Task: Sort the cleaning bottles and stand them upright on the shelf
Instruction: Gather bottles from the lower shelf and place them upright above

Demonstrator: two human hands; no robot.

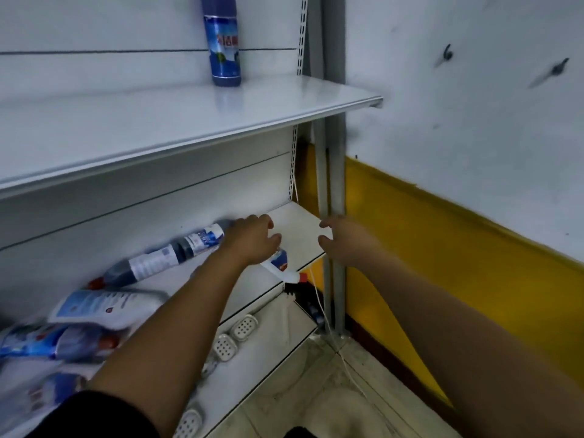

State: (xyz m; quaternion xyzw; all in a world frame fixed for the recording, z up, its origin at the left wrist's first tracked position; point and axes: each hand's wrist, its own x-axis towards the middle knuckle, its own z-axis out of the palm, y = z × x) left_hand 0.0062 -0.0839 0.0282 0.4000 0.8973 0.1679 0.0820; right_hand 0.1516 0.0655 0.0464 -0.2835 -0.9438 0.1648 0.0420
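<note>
Hands: two, the left hand point(252, 240) and the right hand point(343, 240), mid-frame.
Shelf boards: three, the upper shelf point(284, 102), the middle shelf point(297, 229) and the bottom shelf point(284, 317).
Upright bottles: one, a blue bottle point(222, 42), top centre.
Lying bottles that can be told apart: three, a dark bottle point(164, 259), a white red-capped bottle point(281, 265) and a pale-labelled bottle point(101, 306), centre to lower left.
Blurred heap point(41, 343), lower left edge: more bottles, number unclear.
Soap dishes point(243, 326): three in plain view, perhaps a fourth partly hidden, lower centre.
Wall hooks point(448, 53): two, upper right.
</note>
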